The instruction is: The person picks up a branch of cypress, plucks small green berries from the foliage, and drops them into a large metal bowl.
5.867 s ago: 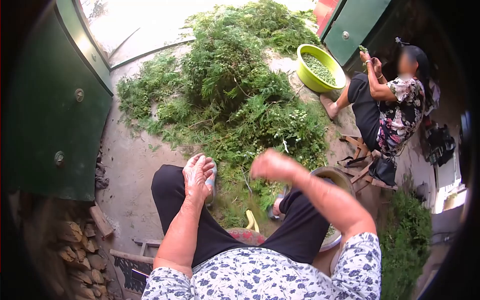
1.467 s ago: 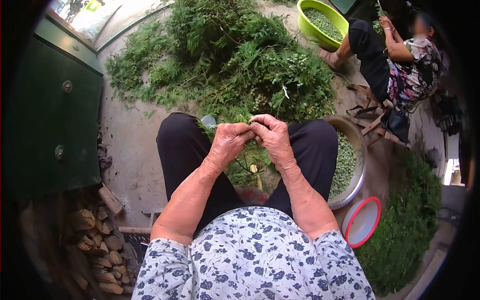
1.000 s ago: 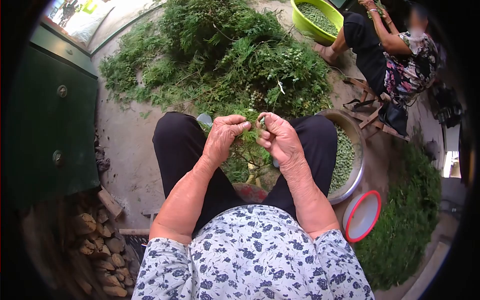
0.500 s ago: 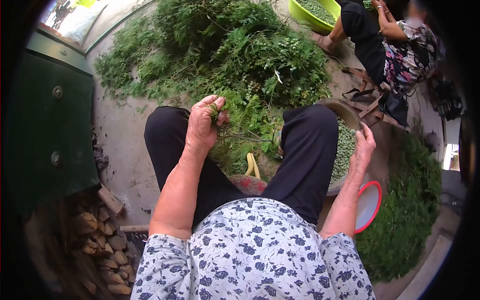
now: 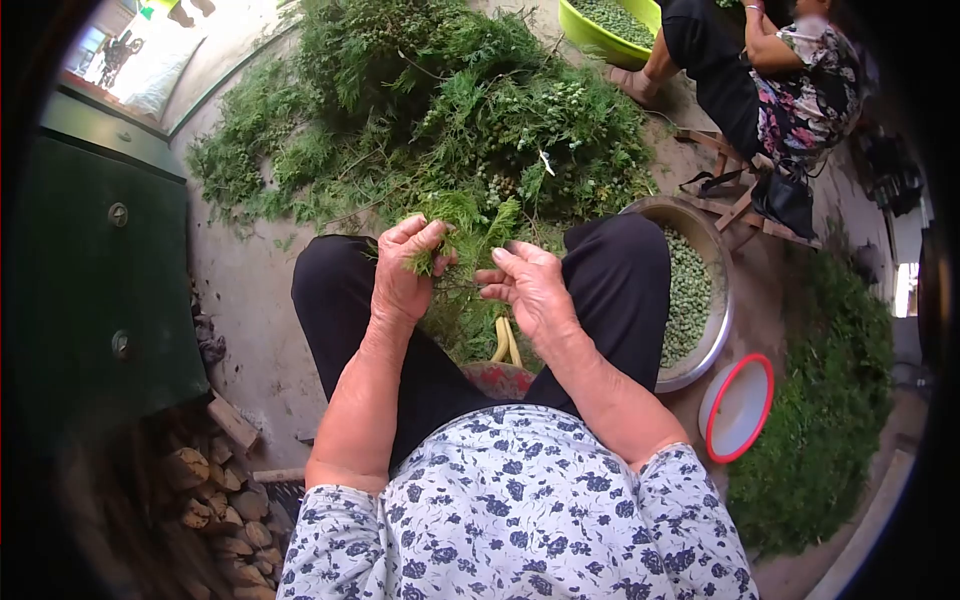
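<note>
My left hand (image 5: 405,268) is closed around a green conifer sprig (image 5: 450,212), whose feathery tips stick out past the fingers. Close beside it on the right is my right hand (image 5: 528,285), its thumb and fingers a little apart at the sprig's edge; I see nothing held in it. Both hands are above the gap between my knees. A wide metal basin (image 5: 722,300) of small green cones (image 5: 687,300) stands by my right knee, partly hidden by the leg. Beyond my knees lies a large heap of cut conifer branches (image 5: 400,110).
A white bowl with a red rim (image 5: 768,400) leans right of the basin, near more greenery (image 5: 820,430). At upper right a person (image 5: 790,90) sits by a yellow-green tub (image 5: 610,45) of cones. On the left are a dark green cabinet (image 5: 110,270) and split firewood (image 5: 230,510).
My right hand has left the basin's rim and come left, beside the sprig. My left hand still holds the sprig. The basin and red-rimmed bowl show more fully.
</note>
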Demonstrator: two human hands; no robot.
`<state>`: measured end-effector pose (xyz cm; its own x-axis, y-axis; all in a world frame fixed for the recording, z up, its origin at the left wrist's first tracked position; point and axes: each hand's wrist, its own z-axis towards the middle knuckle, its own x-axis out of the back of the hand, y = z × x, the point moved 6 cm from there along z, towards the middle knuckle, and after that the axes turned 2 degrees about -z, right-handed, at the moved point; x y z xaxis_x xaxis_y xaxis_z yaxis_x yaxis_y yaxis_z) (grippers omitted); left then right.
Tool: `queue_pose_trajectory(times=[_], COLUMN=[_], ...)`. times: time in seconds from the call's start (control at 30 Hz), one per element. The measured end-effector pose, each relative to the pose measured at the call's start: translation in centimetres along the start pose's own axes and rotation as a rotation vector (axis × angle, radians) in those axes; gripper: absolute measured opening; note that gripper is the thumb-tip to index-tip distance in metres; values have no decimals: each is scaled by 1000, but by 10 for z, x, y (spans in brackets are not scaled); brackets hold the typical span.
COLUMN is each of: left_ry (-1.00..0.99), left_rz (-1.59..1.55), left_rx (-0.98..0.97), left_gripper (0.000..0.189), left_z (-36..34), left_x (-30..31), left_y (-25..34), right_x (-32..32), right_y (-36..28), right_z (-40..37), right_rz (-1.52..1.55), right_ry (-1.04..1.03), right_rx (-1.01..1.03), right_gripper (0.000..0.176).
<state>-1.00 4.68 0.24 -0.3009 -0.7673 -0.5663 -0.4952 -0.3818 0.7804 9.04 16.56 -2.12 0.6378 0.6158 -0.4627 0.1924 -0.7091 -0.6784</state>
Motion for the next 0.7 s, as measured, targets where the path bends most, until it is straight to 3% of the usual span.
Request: queue_pose_trajectory(times=[0.07,0.13,0.2,0.27,0.33,0.4,0.5,0.57,0.7], left_ry=[-17,-36,-92,-59,115,82,-36,-11,23], left_rz=[18,7,134,154,278,412,738,771,691], left_rx=[21,17,43,-10,21,-7,-122,-111,-87], left_gripper=[18,14,11,13,15,20,37,38,30], left_z=[-4,-6,-9,-7,-7,-9,-11,-13,-10], left_x=[-3,-1,-6,-10,-4,-6,-21,-22,-13], left_y=[2,2,4,3,-1,2,10,9,0], right_x=[-3,-6,-5,-3,-7,-12,-12,-12,-18], right_y=[3,7,9,10,9,6,8,7,9], right_z=[11,19,19,18,13,10,9,4,2], right_rz=[-14,-9,-7,-17,-26,-154,-286,-426,-402], right_ry=[-69,-161,-120,-94,-79,-118,-91,-50,-60], right_rx=[0,-67,-66,-32,3,105,186,221,236], right_gripper=[41,34,26,23,14,5,5,9,12])
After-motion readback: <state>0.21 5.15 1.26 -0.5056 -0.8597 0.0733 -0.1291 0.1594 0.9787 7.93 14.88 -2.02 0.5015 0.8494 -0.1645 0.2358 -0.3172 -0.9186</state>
